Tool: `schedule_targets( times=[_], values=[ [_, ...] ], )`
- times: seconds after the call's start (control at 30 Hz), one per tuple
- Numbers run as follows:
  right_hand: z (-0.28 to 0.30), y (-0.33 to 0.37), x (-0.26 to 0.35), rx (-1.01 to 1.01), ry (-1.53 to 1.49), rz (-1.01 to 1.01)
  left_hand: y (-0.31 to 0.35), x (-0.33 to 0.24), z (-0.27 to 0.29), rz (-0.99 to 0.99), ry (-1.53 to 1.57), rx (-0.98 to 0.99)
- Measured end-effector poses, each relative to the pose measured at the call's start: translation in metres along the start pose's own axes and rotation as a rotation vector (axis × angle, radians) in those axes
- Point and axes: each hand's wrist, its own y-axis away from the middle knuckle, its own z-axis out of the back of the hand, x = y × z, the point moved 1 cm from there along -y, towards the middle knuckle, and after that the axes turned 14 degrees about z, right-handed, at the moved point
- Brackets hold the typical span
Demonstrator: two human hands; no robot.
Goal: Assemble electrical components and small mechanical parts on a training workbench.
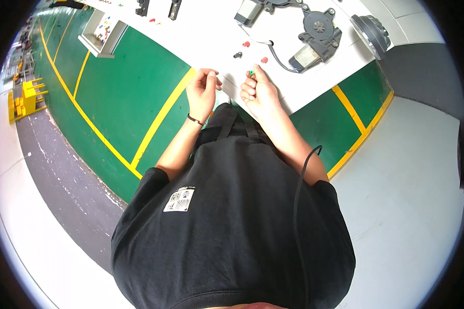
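The right hand point(264, 94) pinched a small green piece point(251, 72) over the tabletop point(211, 41), apparently a handling step whose next move called for steady control, while the left hand point(203, 91) curled loosely, contents unclear.

On the white surface point(207, 42) we see grey motors point(319, 23), small red pieces point(264, 60), a dark piece point(237, 54), black bars point(174, 10) and, perhaps, a round speaker point(372, 36).

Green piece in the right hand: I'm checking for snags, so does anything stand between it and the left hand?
Nothing visible does: between the left hand and the small green piece pinched in the right hand, this view shows only an open gap over the white tabletop.
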Motion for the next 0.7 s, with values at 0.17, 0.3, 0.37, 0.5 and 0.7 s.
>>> schedule_targets(
  times=[0.17, 0.3, 0.37, 0.5, 0.7],
  values=[
    [0.015, 0.013, 0.003, 0.052, 0.194, -0.014, -0.003, -0.013, -0.006, -0.221, -0.263, -0.077],
    [0.037, 0.024, 0.002, 0.129, 0.611, 0.408, -0.034, -0.026, -0.016, -0.412, -0.437, 0.076],
    [0.048, 0.021, -0.003, 0.074, 0.695, 0.558, -0.052, -0.03, -0.019, -0.574, -0.552, 0.219],
    [0.049, 0.018, -0.018, -0.045, 0.995, 1.021, -0.083, -0.018, -0.023, -0.706, -0.53, 0.287],
    [0.017, 0.012, -0.04, -0.234, 1.033, 1.171, -0.103, -0.022, -0.02, -0.639, -0.452, 0.494]
  ],
)
